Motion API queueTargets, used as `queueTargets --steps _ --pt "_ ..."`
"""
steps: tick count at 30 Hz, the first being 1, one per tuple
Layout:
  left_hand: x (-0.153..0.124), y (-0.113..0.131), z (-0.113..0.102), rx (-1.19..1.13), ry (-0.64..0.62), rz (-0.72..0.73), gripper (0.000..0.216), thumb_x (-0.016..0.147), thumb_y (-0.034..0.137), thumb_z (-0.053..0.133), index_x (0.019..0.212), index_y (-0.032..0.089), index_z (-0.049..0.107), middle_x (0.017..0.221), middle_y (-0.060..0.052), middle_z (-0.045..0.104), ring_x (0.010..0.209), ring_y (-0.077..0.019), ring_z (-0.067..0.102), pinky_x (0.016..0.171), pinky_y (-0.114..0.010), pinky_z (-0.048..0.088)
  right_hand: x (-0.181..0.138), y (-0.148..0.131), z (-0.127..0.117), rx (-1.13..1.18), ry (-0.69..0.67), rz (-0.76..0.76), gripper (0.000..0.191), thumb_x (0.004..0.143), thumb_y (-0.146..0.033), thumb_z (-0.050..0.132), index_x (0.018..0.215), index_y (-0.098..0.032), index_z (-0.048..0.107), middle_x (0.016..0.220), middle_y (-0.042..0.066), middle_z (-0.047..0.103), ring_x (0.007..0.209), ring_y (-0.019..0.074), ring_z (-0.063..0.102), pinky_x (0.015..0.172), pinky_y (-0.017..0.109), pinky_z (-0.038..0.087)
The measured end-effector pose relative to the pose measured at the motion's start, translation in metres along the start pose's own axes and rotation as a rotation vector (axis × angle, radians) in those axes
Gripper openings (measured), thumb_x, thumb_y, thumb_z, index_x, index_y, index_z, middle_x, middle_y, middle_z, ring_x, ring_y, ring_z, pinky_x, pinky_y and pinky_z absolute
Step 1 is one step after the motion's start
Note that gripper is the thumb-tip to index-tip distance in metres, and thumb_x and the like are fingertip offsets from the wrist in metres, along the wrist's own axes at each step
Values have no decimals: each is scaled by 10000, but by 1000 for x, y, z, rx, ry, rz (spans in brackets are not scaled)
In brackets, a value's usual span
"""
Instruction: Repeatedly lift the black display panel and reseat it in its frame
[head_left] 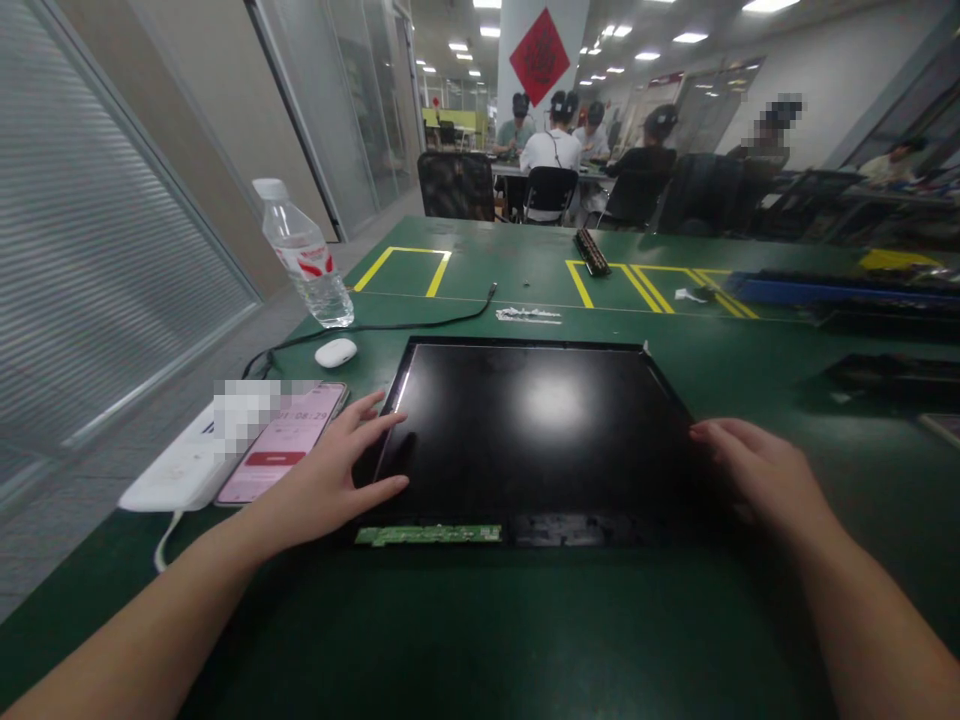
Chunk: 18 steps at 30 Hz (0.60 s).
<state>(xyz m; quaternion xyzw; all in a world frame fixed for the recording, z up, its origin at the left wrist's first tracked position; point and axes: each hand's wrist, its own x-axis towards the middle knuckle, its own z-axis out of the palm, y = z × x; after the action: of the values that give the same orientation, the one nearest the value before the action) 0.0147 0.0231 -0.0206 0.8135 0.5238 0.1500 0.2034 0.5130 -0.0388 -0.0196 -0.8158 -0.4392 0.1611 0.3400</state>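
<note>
A black flat display panel [536, 430] lies face up on the green table [480, 620], with a thin green circuit strip [427, 535] along its near edge. My left hand [330, 480] rests on the panel's left edge, its fingers spread and lying flat. On the panel's right edge sits my right hand [757, 475], fingers curled over the side; the fingertips are partly hidden.
A phone [289, 450] and a white power bank [184, 470] lie left of the panel. Behind them are a white earbud case [335, 352], a water bottle [304, 255] and a black cable [405, 325]. Dark trays [885, 375] sit at the right. Several people sit at a far table.
</note>
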Motion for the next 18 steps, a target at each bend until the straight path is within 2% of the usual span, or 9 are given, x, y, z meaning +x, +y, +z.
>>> queueTargets --steps 7,12,18 --pt "-2 1 -16 2 -118 130 571 814 592 810 1343 384 764 1714 -76 477 1530 -447 464 1209 -667 400 4 8 2 -52 9 -32 376 770 -608 585 835 -307 800 883 70 807 827 322 702 753 460 516" --pt "-2 -1 -19 -10 -140 142 554 751 533 878 1288 423 793 1687 -47 520 1505 -446 503 1173 -649 461 4 8 1 -48 12 -60 359 770 -609 596 823 -316 796 799 73 781 794 320 694 689 436 511" --pt "-3 1 -18 -44 -171 164 534 810 511 840 1333 431 767 1676 -38 535 1467 -407 561 1155 -611 502 3 6 1 -71 6 -34 388 772 -606 586 853 -298 809 835 73 788 805 312 697 716 440 518"
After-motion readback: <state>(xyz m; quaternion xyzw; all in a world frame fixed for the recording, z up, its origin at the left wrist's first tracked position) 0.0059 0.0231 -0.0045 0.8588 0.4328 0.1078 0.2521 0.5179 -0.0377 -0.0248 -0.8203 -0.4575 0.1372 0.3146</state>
